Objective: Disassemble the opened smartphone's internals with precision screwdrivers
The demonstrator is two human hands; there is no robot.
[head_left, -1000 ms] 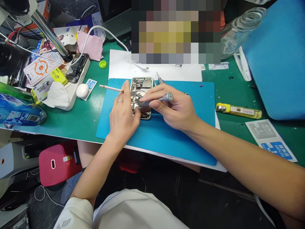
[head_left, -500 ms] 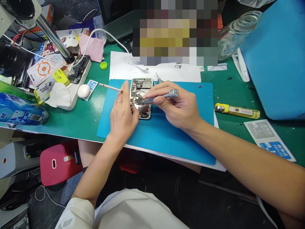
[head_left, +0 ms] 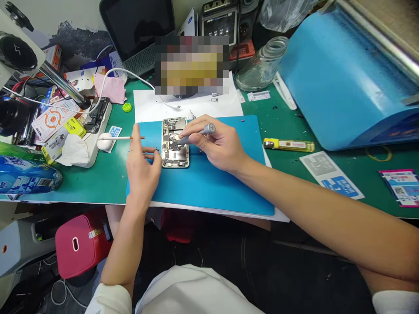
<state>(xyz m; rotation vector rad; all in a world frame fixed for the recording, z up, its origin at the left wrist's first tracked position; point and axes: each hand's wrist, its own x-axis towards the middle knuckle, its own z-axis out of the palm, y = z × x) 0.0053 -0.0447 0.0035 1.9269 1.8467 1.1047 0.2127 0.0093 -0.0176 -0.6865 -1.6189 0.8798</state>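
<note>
An opened smartphone lies on the blue mat, its inner boards and a round coil part showing. In my right hand is a grey screwdriver, angled down over the middle of the phone; its tip is hard to make out. My left hand is raised left of the phone, apart from it. Between its fingers sits a thin white cigarette with a brown end. A tiny dark bit shows by the left thumb tip, too small to name. Behind my right hand, a metal tool tip sticks out.
A white sheet with a white cable lies behind the mat. To the right are a yellow utility knife, a printed card and a glass jar. A lamp stand, boxes and a drink bottle crowd the left.
My left hand has drawn back left from the phone's edge, the cigarette still between its fingers. My right hand stays over the phone with the screwdriver. The camera view has shifted.
</note>
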